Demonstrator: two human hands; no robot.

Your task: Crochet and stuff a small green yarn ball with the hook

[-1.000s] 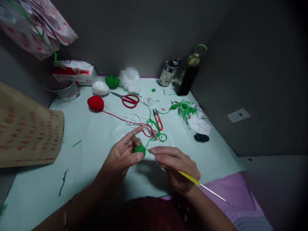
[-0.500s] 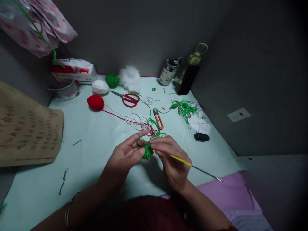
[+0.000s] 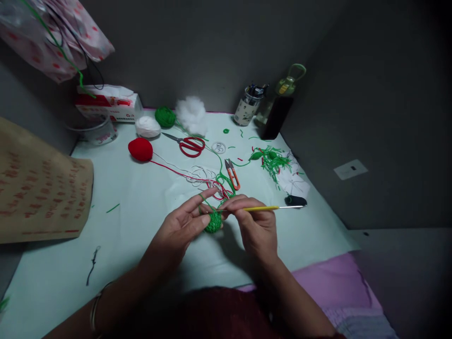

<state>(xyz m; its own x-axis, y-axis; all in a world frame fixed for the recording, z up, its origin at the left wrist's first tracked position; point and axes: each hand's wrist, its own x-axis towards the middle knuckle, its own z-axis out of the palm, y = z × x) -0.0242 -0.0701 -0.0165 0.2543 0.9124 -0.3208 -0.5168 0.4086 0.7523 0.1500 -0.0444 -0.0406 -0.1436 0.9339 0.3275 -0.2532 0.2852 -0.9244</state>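
Between thumb and fingers my left hand (image 3: pixel 185 221) pinches a small green crochet piece (image 3: pixel 213 223), with green yarn looped over its raised index finger. My right hand (image 3: pixel 257 225) grips a crochet hook (image 3: pixel 263 208) by its yellow handle, like a pen. The hook lies nearly level, its working tip at the top edge of the piece; the tip itself is too small to make out. Just beyond both hands lie tangled red, white and green yarn strands (image 3: pixel 221 186) and orange thread snips (image 3: pixel 232 175).
Red-handled scissors (image 3: pixel 190 147), a red yarn ball (image 3: pixel 140 149), a white yarn ball (image 3: pixel 147 127), a green yarn ball (image 3: pixel 165 117) and fluffy stuffing (image 3: pixel 191 114) lie farther back. At right are green yarn scraps (image 3: pixel 273 165), a pen cup (image 3: pixel 246 109) and a bottle (image 3: pixel 277 110). A paper bag (image 3: pixel 45 183) stands left.
My right hand has turned the hook from slanting down to the right to nearly level. The green piece has shifted slightly left in my left hand.
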